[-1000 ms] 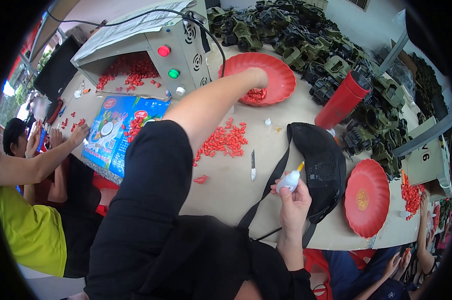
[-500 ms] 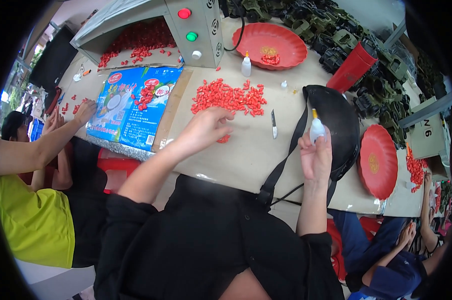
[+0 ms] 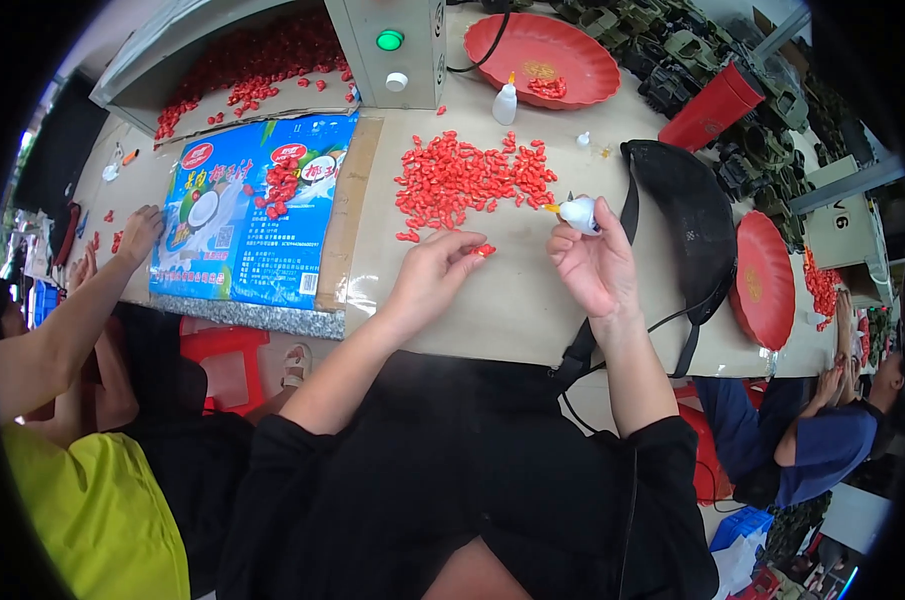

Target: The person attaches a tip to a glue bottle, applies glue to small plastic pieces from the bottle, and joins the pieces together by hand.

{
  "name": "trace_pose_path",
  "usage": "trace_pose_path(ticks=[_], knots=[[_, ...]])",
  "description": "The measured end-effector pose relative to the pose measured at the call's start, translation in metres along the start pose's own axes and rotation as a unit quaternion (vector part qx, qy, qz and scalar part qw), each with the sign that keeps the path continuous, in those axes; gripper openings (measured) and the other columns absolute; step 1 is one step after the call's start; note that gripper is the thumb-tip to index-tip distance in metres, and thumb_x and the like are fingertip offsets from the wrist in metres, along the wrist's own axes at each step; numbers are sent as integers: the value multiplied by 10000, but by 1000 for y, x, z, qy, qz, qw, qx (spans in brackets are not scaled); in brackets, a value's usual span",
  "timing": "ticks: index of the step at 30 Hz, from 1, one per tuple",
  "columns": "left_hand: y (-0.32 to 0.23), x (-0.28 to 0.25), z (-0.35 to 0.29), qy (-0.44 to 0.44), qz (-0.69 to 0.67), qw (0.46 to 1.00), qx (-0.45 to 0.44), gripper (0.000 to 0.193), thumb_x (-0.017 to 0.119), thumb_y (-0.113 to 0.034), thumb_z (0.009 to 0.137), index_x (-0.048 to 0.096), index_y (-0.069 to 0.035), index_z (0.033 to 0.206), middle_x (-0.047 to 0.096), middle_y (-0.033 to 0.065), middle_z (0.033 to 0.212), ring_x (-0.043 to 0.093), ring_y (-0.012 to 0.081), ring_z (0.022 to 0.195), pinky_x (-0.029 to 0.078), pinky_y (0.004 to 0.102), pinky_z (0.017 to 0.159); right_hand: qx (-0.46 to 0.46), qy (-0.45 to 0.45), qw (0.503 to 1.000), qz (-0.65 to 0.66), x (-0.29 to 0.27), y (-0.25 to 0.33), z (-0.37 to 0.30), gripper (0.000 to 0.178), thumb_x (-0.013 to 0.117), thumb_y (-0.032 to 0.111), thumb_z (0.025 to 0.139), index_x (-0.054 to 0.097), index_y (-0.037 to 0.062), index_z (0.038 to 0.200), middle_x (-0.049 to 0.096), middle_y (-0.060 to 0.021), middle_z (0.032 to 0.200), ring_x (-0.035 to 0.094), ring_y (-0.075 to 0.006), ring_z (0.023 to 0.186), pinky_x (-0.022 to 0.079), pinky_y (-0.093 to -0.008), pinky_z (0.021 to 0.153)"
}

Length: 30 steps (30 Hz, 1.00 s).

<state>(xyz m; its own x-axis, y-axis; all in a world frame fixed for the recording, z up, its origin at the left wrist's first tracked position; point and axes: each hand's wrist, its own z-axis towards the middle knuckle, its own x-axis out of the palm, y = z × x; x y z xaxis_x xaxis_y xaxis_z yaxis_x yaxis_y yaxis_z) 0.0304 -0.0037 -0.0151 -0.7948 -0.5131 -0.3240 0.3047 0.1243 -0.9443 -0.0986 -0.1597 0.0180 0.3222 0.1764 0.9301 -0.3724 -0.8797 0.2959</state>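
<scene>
My left hand [image 3: 434, 272] pinches a small shiny red piece [image 3: 484, 250] between thumb and fingertips, just in front of the pile. In my right hand [image 3: 600, 265] is a small white squeeze bottle [image 3: 579, 214] with a yellow nozzle. It is tipped over, the nozzle pointing left toward the red piece, with a gap between them. A loose pile of like red pieces [image 3: 462, 178] lies beyond both hands. Another white squeeze bottle [image 3: 504, 104] stands upright behind the pile. The knife is almost wholly hidden behind the held bottle.
A blue printed cardboard sheet [image 3: 212, 265] with some red pieces lies left, before a grey machine [image 3: 392, 75] holding many more. Right are a black bag [image 3: 677, 220], a red cup [image 3: 714, 105] and two red plates [image 3: 592, 55]. Co-workers sit on both sides.
My left hand has picked up a red piece and moved right. The bottle in my right hand has gone from upright to tipped leftward, nearer my left hand. The view has shifted.
</scene>
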Motion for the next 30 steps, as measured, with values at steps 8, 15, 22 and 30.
trace_pose_path(ticks=[8,15,22,30], knots=[[-2,-10,-2,10,-288,957,-38,246,473,-90,847,504,-10,1078,550,35,899,514,92,773,436,228,677,-30,-24,997,-73,6,-21,20,187,544,183,811,515,26,909,505,-61,777,412,-113,619,347,-241,570],[-3,-5,-4,15,-248,969,-10,237,452,-101,860,493,-6,1073,518,42,956,481,87,755,406,212,704,-28,-18,997,-63,-10,-22,16,195,553,179,803,524,29,924,513,-79,810,425,-104,629,350,-244,589],[-8,6,-7,-39,-210,977,7,171,450,-43,843,488,-7,1006,515,43,928,491,98,842,407,229,746,-56,45,992,-104,-14,-21,12,236,551,188,808,499,38,982,501,-88,890,435,-98,648,354,-237,623],[-3,5,-11,-63,-235,970,1,288,564,2,766,485,-5,1043,538,62,940,530,107,857,445,237,751,-100,27,978,-180,-3,-26,7,284,556,231,809,473,41,1003,477,-67,869,423,-86,646,353,-234,626]])
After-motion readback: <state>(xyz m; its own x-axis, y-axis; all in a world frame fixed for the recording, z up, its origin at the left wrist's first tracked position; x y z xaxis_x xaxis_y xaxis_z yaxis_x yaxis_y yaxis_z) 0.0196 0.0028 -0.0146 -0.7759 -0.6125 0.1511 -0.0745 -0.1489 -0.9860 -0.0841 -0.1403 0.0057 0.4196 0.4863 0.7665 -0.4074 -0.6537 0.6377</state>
